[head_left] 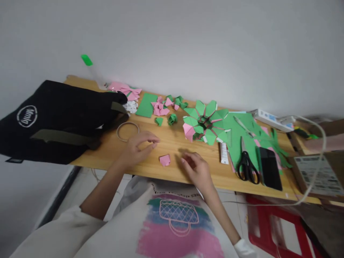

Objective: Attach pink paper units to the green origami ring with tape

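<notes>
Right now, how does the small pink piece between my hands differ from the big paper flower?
The pink piece is small, one colour and lies flat; the flower is much larger, green and pink, with many folded petals in a ring. The piece lies near the table's front edge, the flower further back. Both are paper.

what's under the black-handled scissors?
The black-handled scissors lie on a green paper sheet spread over the wooden table, beside a black phone. Whatever sits beneath the sheet is covered.
</notes>
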A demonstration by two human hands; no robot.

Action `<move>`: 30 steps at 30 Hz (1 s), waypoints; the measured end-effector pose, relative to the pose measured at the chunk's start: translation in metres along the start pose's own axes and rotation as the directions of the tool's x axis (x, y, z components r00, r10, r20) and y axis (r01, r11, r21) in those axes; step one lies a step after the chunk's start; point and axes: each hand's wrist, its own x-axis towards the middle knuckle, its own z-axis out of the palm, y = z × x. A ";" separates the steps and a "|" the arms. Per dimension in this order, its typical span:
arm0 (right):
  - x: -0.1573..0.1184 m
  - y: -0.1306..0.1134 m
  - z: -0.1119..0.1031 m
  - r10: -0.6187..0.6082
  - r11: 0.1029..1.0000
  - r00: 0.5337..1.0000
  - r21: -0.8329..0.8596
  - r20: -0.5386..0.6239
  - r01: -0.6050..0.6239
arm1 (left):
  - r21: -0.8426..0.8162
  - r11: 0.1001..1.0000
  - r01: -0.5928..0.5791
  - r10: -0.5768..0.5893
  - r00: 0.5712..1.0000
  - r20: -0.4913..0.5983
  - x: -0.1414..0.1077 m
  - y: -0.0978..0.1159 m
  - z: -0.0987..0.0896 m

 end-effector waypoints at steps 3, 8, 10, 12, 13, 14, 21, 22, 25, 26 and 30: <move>0.011 0.013 -0.024 0.034 0.999 0.966 0.030 -0.256 -0.028 | 0.099 0.995 0.024 -0.033 0.995 0.089 -0.013 -0.002 0.006; 0.062 0.017 -0.072 0.015 0.982 0.909 0.178 -0.416 0.066 | -0.194 0.928 0.317 -0.291 0.945 0.148 -0.002 -0.005 0.049; 0.075 0.010 -0.072 -0.013 0.969 0.933 0.227 -0.358 0.100 | -0.391 0.795 0.465 -0.416 0.886 0.206 0.020 -0.002 0.071; 0.077 0.003 -0.060 -0.050 0.958 0.953 0.257 -0.297 0.130 | -0.450 0.750 0.484 -0.434 0.874 0.217 0.046 0.001 0.088; 0.074 0.001 -0.052 -0.069 0.953 0.957 0.266 -0.283 0.148 | -0.456 0.755 0.472 -0.423 0.881 0.211 0.058 0.002 0.093; 0.070 0.000 -0.044 -0.088 0.947 0.957 0.274 -0.277 0.166 | -0.454 0.768 0.452 -0.405 0.892 0.202 0.070 0.003 0.095; 0.026 0.018 -0.020 -0.084 0.964 0.975 0.230 -0.204 0.131 | -0.105 0.966 0.237 -0.240 0.971 -0.015 0.072 -0.002 0.030; 0.021 0.018 -0.019 -0.077 0.973 0.984 0.205 -0.162 0.110 | 0.079 0.983 0.164 -0.164 0.986 -0.007 0.059 -0.002 0.019; 0.006 0.011 -0.013 -0.066 0.992 0.997 0.111 0.034 0.061 | 0.275 0.952 0.134 -0.170 0.979 0.112 0.015 -0.002 0.003; 0.003 0.006 -0.010 -0.064 0.995 0.992 0.083 0.109 0.055 | 0.306 0.943 0.134 -0.191 0.968 0.164 0.001 -0.003 0.004; -0.001 -0.012 0.007 -0.192 0.969 0.907 -0.073 0.375 0.236 | 0.459 0.886 0.057 -0.208 0.935 0.285 -0.033 -0.008 0.025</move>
